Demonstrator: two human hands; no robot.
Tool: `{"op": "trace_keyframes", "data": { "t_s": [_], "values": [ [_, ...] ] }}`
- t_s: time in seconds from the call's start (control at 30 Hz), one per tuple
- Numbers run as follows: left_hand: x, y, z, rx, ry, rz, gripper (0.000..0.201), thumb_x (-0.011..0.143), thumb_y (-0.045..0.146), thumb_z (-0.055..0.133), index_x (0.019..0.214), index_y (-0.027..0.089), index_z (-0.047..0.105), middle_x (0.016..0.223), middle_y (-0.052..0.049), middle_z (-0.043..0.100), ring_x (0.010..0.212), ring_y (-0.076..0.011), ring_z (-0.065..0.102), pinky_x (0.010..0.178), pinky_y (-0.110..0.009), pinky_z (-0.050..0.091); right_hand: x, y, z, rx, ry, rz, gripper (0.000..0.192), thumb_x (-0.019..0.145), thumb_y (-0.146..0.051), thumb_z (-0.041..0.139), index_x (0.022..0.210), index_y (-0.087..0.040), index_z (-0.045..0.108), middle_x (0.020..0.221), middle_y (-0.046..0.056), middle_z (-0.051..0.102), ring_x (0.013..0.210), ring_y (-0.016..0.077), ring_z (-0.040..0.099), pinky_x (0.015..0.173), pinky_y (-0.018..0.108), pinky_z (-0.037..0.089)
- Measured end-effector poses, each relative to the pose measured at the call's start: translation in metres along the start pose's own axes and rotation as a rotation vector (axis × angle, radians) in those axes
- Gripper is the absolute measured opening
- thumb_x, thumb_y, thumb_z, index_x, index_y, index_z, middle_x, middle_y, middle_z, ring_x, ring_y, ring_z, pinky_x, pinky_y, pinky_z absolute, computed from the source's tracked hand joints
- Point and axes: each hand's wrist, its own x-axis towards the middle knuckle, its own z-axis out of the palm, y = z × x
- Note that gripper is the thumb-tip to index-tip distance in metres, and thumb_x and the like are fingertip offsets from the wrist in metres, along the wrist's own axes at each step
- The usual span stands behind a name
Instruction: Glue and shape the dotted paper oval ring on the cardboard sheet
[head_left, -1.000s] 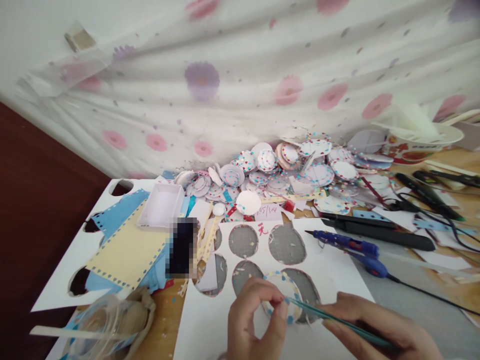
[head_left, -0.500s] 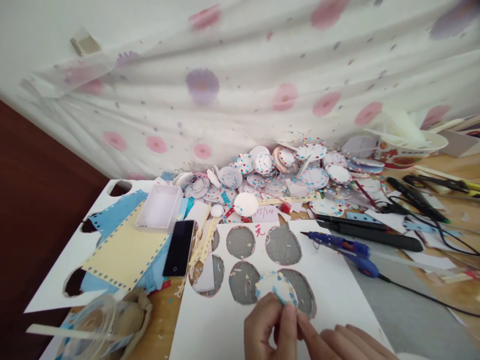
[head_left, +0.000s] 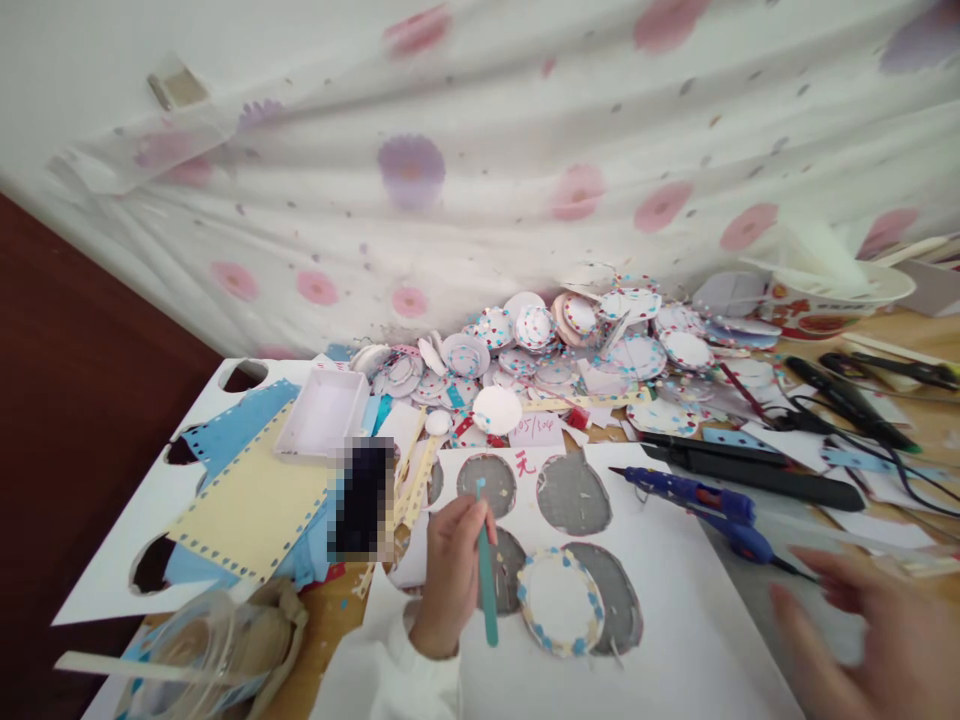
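My left hand (head_left: 454, 550) is closed around slim teal tweezers (head_left: 488, 600), with a tiny light-blue piece at their upper end. Beside it, a round white paper disc (head_left: 562, 603) rimmed with blue and cream bits lies on a white sheet (head_left: 675, 600) with cut-out round holes. Over at the lower right, my right hand (head_left: 862, 625) is blurred, its fingers spread and holding nothing. It is nearest to the cord of a blue glue gun (head_left: 690, 492), which rests at the sheet's right edge.
Piled decorated discs (head_left: 555, 345) line the back by a flowered curtain (head_left: 487, 200). Yellow patterned paper (head_left: 240, 490), a white box (head_left: 321, 410) and a plastic cup (head_left: 210, 650) are at left. Black tools (head_left: 757, 475) and a paper bowl (head_left: 832, 300) stand right.
The hands have parted: the left moved left and up with the tweezers, the right swung far right and opened. The decorated disc, held before, now lies on the sheet.
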Motion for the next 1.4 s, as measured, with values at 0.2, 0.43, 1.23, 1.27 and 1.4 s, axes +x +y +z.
{"op": "trace_keyframes", "data": {
  "t_s": [0.2,0.43,1.23,1.27,1.4],
  "values": [
    [0.026,-0.034,0.017,0.029,-0.199,-0.062,0.037,0.083,0.035,0.05,0.051,0.018,0.045,0.052,0.003,0.041,0.055,-0.0113,0.039,0.058,-0.024,0.031,0.031,-0.024,0.023,-0.38,-0.084,-0.131,0.029,0.088,-0.044,0.038,0.09,-0.017,0.051,0.083,0.016,0.059,0.079,0.0379,0.059,0.071,0.049,0.047],
    [0.024,-0.047,0.02,0.086,-0.348,-0.15,0.033,0.079,0.031,0.052,0.05,0.016,0.05,0.046,0.004,0.038,0.046,-0.0089,0.035,0.049,-0.023,0.026,0.055,-0.023,0.039,-0.009,-0.114,0.003,0.032,0.078,-0.054,0.052,0.08,-0.023,0.048,0.065,0.006,0.055,0.063,0.0295,0.059,0.054,0.039,0.047],
    [0.017,-0.038,0.013,0.152,-0.427,-0.196,0.042,0.081,0.043,0.052,0.047,0.018,0.052,0.044,0.003,0.036,0.045,-0.0097,0.033,0.047,-0.024,0.025,0.046,-0.058,0.06,0.285,-0.035,0.112,0.028,0.07,-0.046,0.056,0.054,-0.023,0.055,0.04,-0.002,0.053,0.032,0.015,0.051,0.034,0.025,0.04],
    [0.017,-0.038,0.013,0.153,-0.425,-0.192,0.042,0.081,0.044,0.052,0.047,0.018,0.052,0.044,0.002,0.037,0.045,-0.0099,0.033,0.047,-0.024,0.024,0.045,-0.058,0.06,0.278,-0.044,0.109,0.029,0.071,-0.046,0.056,0.053,-0.024,0.053,0.039,-0.002,0.052,0.032,0.0156,0.05,0.033,0.026,0.04],
    [0.016,-0.037,0.013,0.157,-0.443,-0.188,0.042,0.083,0.044,0.051,0.049,0.018,0.054,0.046,0.001,0.039,0.046,-0.0111,0.033,0.047,-0.025,0.024,0.043,-0.057,0.058,0.27,-0.107,0.088,0.023,0.074,-0.041,0.057,0.059,-0.024,0.053,0.044,0.0,0.057,0.035,0.017,0.053,0.036,0.028,0.042]
  ]
}}
